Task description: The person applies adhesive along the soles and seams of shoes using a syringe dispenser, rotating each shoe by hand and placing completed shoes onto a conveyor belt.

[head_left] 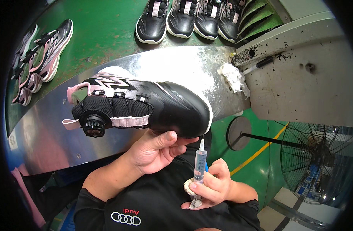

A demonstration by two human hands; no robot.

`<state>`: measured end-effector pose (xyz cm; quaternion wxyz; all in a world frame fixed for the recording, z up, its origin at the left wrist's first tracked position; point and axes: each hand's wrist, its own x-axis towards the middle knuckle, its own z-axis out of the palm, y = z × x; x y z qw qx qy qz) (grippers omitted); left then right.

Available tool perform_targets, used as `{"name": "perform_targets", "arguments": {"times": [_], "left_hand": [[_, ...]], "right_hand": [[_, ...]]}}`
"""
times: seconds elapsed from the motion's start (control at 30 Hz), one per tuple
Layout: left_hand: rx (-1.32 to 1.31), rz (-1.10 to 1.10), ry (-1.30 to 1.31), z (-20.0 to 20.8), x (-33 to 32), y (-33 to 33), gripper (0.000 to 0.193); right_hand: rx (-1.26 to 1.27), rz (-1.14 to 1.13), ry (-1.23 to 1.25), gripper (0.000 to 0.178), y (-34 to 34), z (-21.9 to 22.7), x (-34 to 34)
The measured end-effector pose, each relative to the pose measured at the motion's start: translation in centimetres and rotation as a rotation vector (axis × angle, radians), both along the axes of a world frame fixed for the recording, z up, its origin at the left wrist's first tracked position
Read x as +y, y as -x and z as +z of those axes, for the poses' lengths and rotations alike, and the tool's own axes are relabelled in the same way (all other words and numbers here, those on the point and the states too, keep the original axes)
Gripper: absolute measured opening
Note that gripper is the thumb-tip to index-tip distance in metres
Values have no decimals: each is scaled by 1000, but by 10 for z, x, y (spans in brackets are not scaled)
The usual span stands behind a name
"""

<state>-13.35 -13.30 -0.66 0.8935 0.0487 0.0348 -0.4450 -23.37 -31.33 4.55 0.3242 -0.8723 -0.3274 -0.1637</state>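
Observation:
My left hand (153, 152) grips a black sneaker (176, 106) by its near side around the toe, thumb up against the upper. The shoe lies tilted, toe to the right, with a pink heel loop, pink and silver trim, a black dial and a white sole. My right hand (216, 184) is closed around a clear syringe (200, 165) part filled with clear liquid. Its thin tip points up to the sole edge near the toe; whether it touches I cannot tell. A crumpled whitish wad (188, 186) sits by the right thumb at the syringe's lower end.
Under the shoe is a shiny metal tabletop (157, 61). Black sneakers (151, 25) line up on the green surface (103, 23) beyond, with pink-grey ones (55, 50) at left. White crumpled cloth (233, 78) and a dark-capped marker (259, 65) lie by a grey machine housing (303, 84). A fan (318, 154) stands right.

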Motion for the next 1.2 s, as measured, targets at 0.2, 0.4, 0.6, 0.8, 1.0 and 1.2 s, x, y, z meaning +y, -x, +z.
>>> {"name": "perform_targets", "arguments": {"times": [0.2, 0.4, 0.6, 0.8, 1.0, 1.2], "left_hand": [[-11, 10, 14, 4, -1, 2, 31], [-4, 18, 24, 4, -2, 3, 33], [-7, 17, -11, 7, 4, 0, 32], [27, -38, 7, -8, 13, 3, 24], [102, -21, -19, -24, 72, 48, 45], [96, 193, -474, 16, 148, 60, 75]], "right_hand": [[-7, 9, -20, 52, 1, -1, 0], [23, 10, -30, 52, 2, -3, 1], [28, 33, -35, 52, -2, 1, 6], [-228, -153, -116, 76, 17, -4, -1], [-38, -178, -21, 85, -30, -33, -27], [106, -213, -90, 84, -87, -62, -21]]}}
